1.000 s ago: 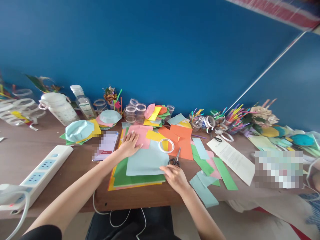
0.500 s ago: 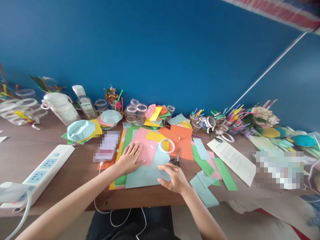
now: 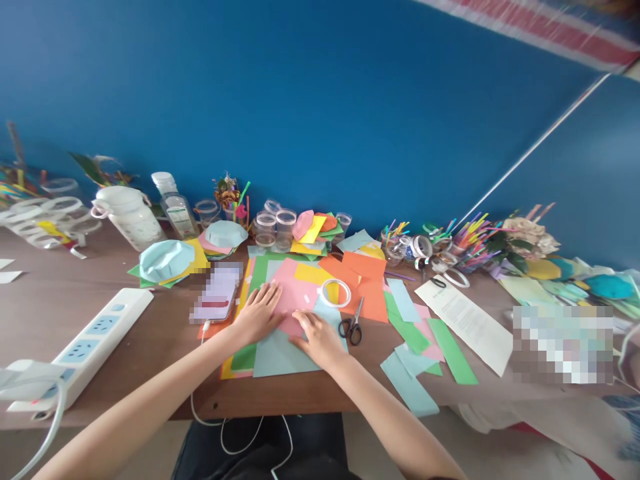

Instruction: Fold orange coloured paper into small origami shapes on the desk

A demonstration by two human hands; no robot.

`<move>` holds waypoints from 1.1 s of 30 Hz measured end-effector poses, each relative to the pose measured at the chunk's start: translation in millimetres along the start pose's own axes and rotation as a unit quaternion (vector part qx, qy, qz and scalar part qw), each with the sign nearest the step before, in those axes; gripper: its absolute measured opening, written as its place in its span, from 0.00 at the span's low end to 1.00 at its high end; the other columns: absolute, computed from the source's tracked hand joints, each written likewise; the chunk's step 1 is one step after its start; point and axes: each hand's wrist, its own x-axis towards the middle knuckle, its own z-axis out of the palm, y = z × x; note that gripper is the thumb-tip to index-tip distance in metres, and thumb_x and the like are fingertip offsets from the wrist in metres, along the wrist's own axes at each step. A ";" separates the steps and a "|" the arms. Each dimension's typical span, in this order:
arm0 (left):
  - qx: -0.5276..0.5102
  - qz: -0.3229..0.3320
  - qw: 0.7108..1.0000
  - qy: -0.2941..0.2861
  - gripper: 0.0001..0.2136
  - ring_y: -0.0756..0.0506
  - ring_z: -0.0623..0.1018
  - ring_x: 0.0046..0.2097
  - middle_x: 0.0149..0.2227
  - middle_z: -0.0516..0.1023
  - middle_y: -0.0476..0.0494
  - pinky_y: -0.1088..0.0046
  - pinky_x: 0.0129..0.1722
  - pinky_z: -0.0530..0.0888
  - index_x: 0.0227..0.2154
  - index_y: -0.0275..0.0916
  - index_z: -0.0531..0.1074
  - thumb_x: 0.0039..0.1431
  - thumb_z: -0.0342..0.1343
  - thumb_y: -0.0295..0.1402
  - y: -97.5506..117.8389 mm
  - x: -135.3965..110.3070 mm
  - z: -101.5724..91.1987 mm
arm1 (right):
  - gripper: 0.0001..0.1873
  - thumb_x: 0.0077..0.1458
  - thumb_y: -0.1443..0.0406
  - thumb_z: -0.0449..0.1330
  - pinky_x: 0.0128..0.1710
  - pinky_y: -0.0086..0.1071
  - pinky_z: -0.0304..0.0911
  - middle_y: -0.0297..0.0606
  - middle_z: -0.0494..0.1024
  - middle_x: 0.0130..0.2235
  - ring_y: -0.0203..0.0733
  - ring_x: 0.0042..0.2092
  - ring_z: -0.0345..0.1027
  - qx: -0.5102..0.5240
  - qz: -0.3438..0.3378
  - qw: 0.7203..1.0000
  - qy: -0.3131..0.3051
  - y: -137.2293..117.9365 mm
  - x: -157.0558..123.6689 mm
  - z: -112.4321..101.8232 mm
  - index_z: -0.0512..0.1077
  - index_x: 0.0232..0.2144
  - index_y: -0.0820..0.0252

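1. Clear jar (image 3: 395, 251) near the worktop's (image 3: 173, 327) back edge, colourful sticks (image 3: 398, 230) inside.
2. Pink paper's (image 3: 296, 288) between front and back edges, left hand (image 3: 257, 313) spread flat on it.
3. Right hand's (image 3: 319, 337) loosely spread there too.

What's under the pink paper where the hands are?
Light-blue paper peeks out beneath the pink paper, and green paper shows farther left. The left hand and right hand cover some edges. Whatever else lies under the pink middle is hidden.

Worktop (image 3: 165, 337): wood look, smooth, slight sheen. Sheets (image 3: 285, 359) near front edge: matt paper, smooth. Scissors (image 3: 355, 323): metal blades, plastic handles. Cups (image 3: 285, 231) at back edge: clear plastic, glossy. Power strip (image 3: 93, 341), left end: plastic, smooth.
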 end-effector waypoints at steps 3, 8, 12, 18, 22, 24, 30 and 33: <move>0.003 -0.047 0.999 -0.019 0.31 0.34 0.49 0.66 0.66 0.48 0.36 0.52 0.62 0.51 0.63 0.32 0.51 0.63 0.39 0.48 -6.3 12.5 -2.7 | 0.26 0.52 0.62 0.63 0.50 0.41 0.66 0.46 0.73 0.51 0.48 0.54 0.66 0.003 -0.002 1.000 0.009 0.2 -1.4 -0.5 0.63 0.52 0.57; 0.035 -0.104 0.994 0.014 0.32 0.34 0.50 0.66 0.65 0.51 0.32 0.50 0.62 0.48 0.62 0.30 0.54 0.62 0.40 0.47 -17.1 34.3 -7.2 | 0.23 0.53 0.62 0.63 0.47 0.38 0.68 0.44 0.74 0.49 0.47 0.51 0.69 -0.003 0.003 1.000 0.012 -1.2 -2.2 -2.1 0.64 0.50 0.56; 0.118 -0.145 0.979 0.075 0.29 0.35 0.47 0.66 0.62 0.57 0.27 0.48 0.62 0.39 0.59 0.26 0.59 0.62 0.39 0.43 -23.6 48.3 -13.0 | 0.22 0.54 0.61 0.61 0.47 0.38 0.68 0.45 0.74 0.50 0.46 0.51 0.69 -0.014 -0.003 1.000 0.010 0.1 -3.5 -0.4 0.64 0.50 0.57; 0.087 -0.150 0.983 0.065 0.23 0.35 0.57 0.63 0.63 0.55 0.26 0.56 0.61 0.53 0.58 0.25 0.58 0.61 0.41 0.29 -27.7 57.5 -21.6 | 0.21 0.55 0.62 0.60 0.47 0.39 0.67 0.45 0.73 0.51 0.48 0.51 0.68 -0.024 -0.007 1.000 0.004 0.5 -4.8 -1.5 0.63 0.51 0.60; 0.053 -0.141 0.988 0.037 0.21 0.40 0.73 0.51 0.52 0.70 0.30 0.66 0.49 0.68 0.51 0.31 0.65 0.55 0.39 0.18 -29.3 56.9 -30.6 | 0.21 0.56 0.62 0.59 0.44 0.37 0.68 0.43 0.74 0.49 0.46 0.47 0.71 -0.010 0.008 1.000 -0.009 1.4 -5.2 -8.5 0.62 0.52 0.57; 0.045 -0.142 0.988 0.028 0.21 0.41 0.78 0.42 0.45 0.75 0.35 0.68 0.40 0.72 0.48 0.34 0.67 0.52 0.41 0.17 -30.1 56.2 -35.0 | 0.20 0.57 0.62 0.58 0.42 0.36 0.68 0.42 0.75 0.47 0.45 0.46 0.72 -0.010 0.008 1.000 -0.010 4.0 -6.2 -10.2 0.63 0.52 0.56; 0.020 -0.139 0.989 0.041 0.18 0.40 0.78 0.40 0.42 0.77 0.36 0.65 0.38 0.73 0.43 0.35 0.70 0.54 0.40 0.20 -29.5 55.8 -41.6 | 0.15 0.58 0.66 0.57 0.45 0.34 0.66 0.42 0.77 0.44 0.43 0.45 0.72 -0.065 -0.082 0.994 0.019 9.9 -11.4 -2.2 0.66 0.48 0.59; 0.004 -0.104 0.993 0.063 0.16 0.41 0.74 0.51 0.49 0.74 0.38 0.64 0.51 0.68 0.44 0.36 0.72 0.59 0.41 0.25 -19.9 53.3 -41.9 | 0.11 0.60 0.70 0.53 0.42 0.30 0.66 0.39 0.78 0.38 0.39 0.41 0.72 -0.099 -0.124 0.987 0.026 10.0 -12.9 1.2 0.68 0.45 0.57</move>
